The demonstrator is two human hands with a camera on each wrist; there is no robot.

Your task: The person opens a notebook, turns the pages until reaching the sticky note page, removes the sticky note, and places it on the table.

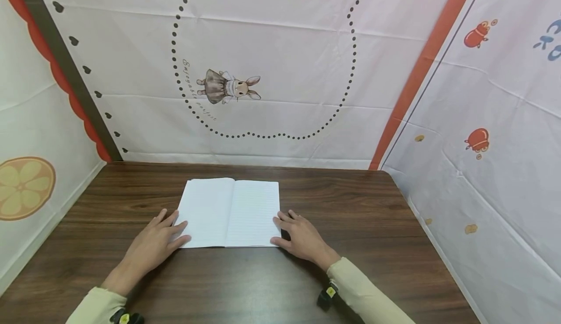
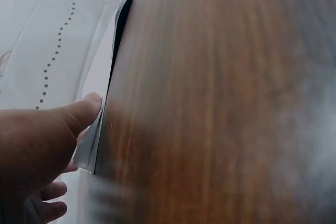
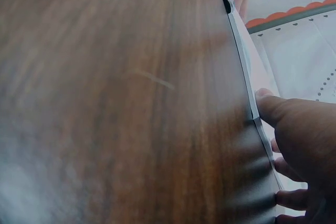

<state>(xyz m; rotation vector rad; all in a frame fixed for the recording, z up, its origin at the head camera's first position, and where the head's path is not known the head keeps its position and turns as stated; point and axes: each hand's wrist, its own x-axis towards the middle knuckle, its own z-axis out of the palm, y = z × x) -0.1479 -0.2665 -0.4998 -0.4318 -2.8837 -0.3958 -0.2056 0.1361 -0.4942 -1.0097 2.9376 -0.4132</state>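
An open notebook [image 1: 206, 212] lies flat on the table, its left page white and looking blank, its right page ruled with faint lines. My left hand [image 1: 153, 243] rests at the notebook's left edge, thumb and fingertips touching the page. On the opposite side my right hand [image 1: 302, 236] touches the right edge, fingers spread and fairly straight. Seen from the left wrist, the thumb [image 2: 86, 109] presses on the page near the corner, where the sheets [image 2: 92, 148] fan slightly apart. In the right wrist view the other thumb [image 3: 268, 103] lies on the page's near edge.
The dark wood-grain table [image 1: 245, 285] extends around the notebook. White printed cloth stands behind it, with a rabbit figure [image 1: 228, 86], and on both sides, with an orange slice [image 1: 26, 187] at left. A dark wrist device [image 1: 326, 295] sits by the right sleeve.
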